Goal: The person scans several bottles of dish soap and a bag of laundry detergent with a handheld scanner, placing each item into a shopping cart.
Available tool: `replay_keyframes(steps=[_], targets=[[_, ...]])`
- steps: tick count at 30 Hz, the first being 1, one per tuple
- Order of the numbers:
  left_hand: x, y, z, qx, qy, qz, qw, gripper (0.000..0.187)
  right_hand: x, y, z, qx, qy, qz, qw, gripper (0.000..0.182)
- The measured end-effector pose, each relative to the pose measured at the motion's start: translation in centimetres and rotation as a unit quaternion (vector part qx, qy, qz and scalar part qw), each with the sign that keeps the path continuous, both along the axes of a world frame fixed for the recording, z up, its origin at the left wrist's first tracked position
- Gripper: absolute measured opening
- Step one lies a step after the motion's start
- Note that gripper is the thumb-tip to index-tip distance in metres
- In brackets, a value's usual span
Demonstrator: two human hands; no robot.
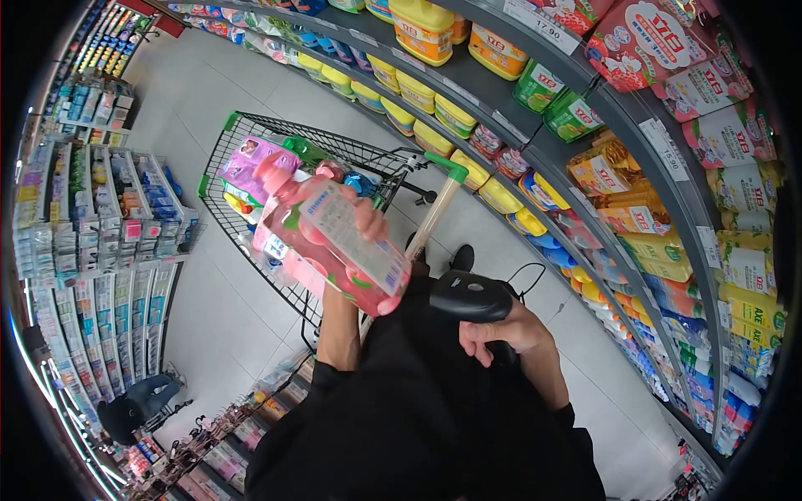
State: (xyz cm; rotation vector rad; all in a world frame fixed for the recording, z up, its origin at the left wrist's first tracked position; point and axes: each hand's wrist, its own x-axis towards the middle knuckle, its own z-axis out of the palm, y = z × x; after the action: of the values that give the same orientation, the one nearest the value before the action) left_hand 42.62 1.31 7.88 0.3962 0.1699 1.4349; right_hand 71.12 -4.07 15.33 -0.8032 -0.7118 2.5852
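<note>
The left hand (368,219) grip wraps the middle of a pink pump bottle (334,242), probably heavy, smooth and slippery, above the cart (219,159), while the right hand (501,332) grips a black scanner (469,296) beside it.

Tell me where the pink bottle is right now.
In the head view, the pink bottle is left of centre, held in the left hand above the shopping cart.

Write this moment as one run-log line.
left hand: holds pink bottle | right hand: grips black scanner | cart: ahead
</note>
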Motion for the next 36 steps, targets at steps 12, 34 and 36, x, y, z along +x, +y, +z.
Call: replay_keyframes(steps=[12,34,36], targets=[[-6.0,-1.5,-2.5,-0.192,0.086,0.339,0.917,0.086,0.8,-0.3,-3.9,0.000,-0.088,-0.162,0.983,0.025],[-11.1,8.2,-23.2,-0.423,0.454,0.358,0.697,0.058,-0.6,-0.4,-5.0,0.003,-0.175,-0.202,0.964,0.026],[-10.9,9.7,-23.1,-0.422,0.544,0.360,0.629,0.057,-0.5,-0.9,-5.1,-0.014,-0.189,-0.231,0.954,0.025]])
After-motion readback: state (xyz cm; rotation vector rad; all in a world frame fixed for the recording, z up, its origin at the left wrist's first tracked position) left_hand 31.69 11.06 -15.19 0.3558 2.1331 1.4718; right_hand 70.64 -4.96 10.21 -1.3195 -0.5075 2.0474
